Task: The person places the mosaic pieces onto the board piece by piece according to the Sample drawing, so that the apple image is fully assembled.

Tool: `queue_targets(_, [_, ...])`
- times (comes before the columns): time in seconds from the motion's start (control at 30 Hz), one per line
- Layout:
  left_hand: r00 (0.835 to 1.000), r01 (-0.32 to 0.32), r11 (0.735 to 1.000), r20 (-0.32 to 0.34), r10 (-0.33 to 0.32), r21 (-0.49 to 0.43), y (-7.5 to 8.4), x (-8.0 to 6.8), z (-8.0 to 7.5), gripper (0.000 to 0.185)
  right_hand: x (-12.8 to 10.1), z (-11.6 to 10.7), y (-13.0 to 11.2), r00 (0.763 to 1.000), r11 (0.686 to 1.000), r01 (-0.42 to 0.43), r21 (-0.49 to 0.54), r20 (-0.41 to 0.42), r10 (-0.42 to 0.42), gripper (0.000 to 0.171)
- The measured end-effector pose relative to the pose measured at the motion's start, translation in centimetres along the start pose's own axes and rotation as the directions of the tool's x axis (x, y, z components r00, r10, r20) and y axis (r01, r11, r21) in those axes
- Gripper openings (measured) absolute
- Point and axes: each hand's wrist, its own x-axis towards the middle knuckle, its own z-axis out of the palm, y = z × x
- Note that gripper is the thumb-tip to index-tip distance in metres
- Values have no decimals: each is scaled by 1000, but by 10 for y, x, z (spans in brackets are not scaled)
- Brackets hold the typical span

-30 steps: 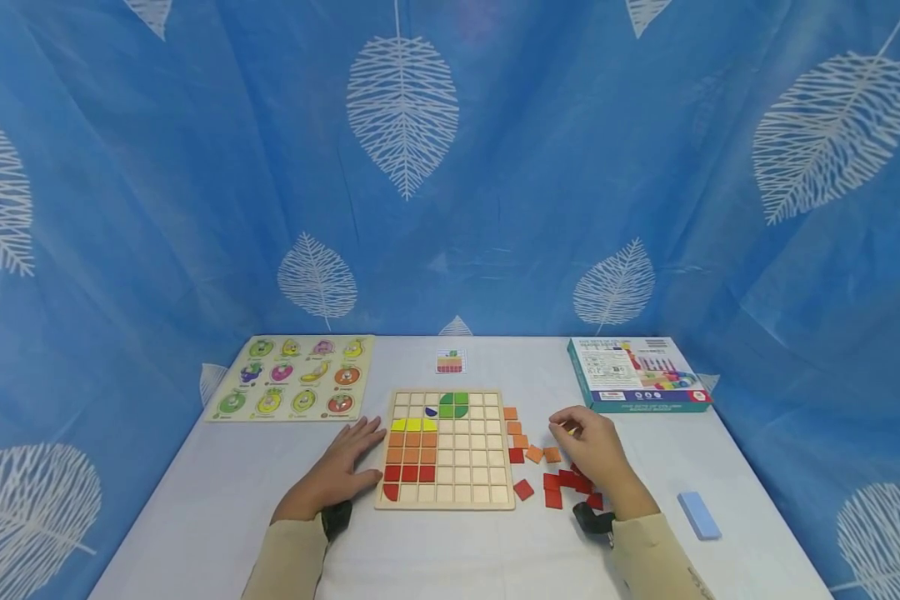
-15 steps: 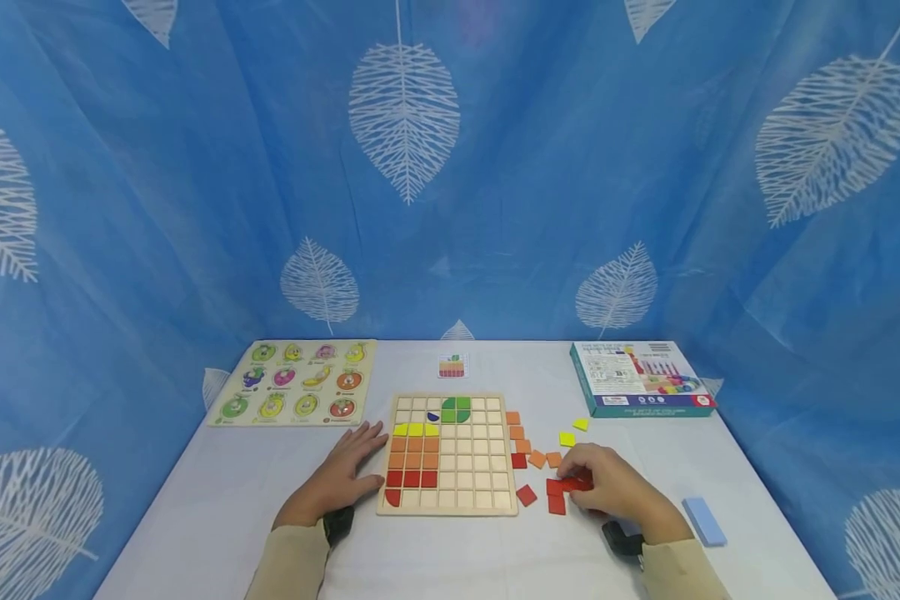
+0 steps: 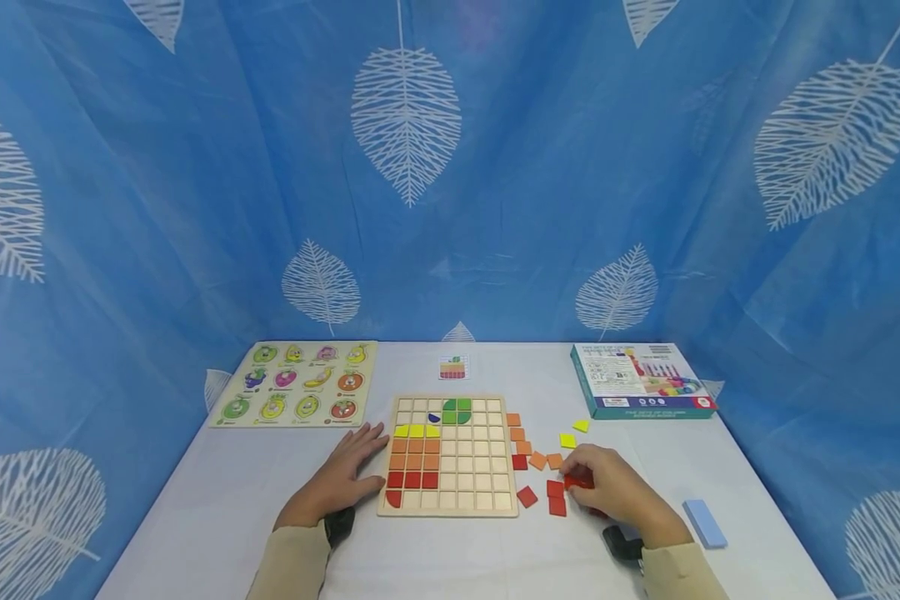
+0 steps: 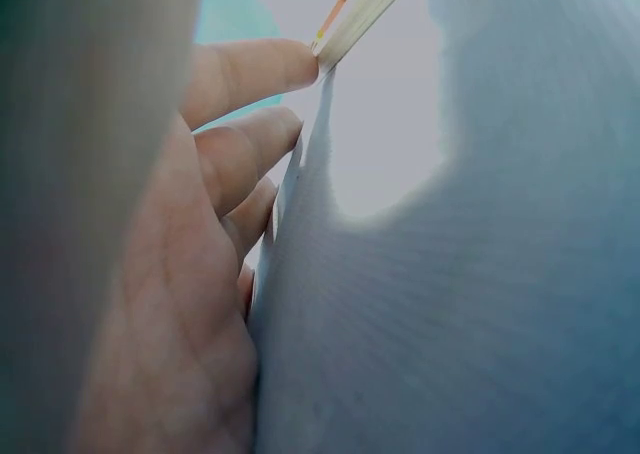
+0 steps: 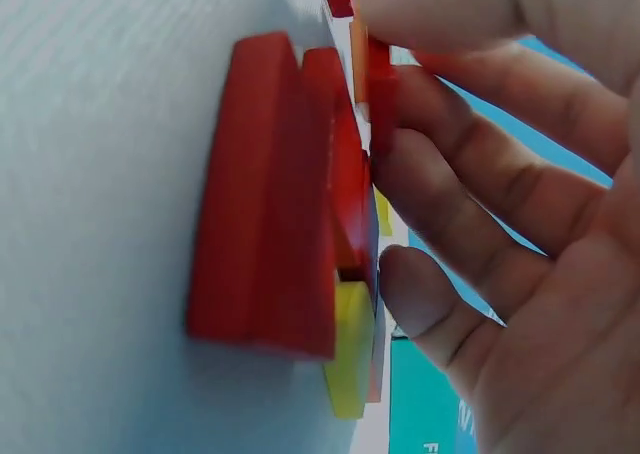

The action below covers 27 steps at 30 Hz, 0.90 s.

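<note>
Board (image 3: 483,461): lies on the counter (image 3: 435,558), with green, blue, yellow, orange and red tiles set in its grid.
Left hand (image 3: 337,478): fingers extended, a fingertip at the board's left edge.
Right hand (image 3: 613,492): right of the board, thumb and fingers pinching a red tile (image 5: 382,114).
Loose tiles (image 3: 557,507): orange, red and yellow, right of the board.
Card (image 3: 453,367): just beyond the board.
Box (image 3: 641,381): beyond the board, to its right.
</note>
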Motion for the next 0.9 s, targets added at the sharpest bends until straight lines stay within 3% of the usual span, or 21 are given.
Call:
queue_targets(0.33, [1000,26,1000,-7,-26,-1,0,1,1,73,6,7,-15,987,990,142,-11,-79,-142,26])
queue_targets(0.63, [1000,26,1000,1,-26,7,-4,4,4,74,22,29,-43,927,931,366,18,-94,-362,19])
queue_targets(0.77, [1000,28,1000,7,-28,-2,-2,3,3,74,31,39,-60,925,925,379,37,-50,-377,17])
queue_targets(0.9, [1000,23,1000,10,-23,1,-2,3,2,74,42,51,-75,897,895,442,56,-43,-440,16])
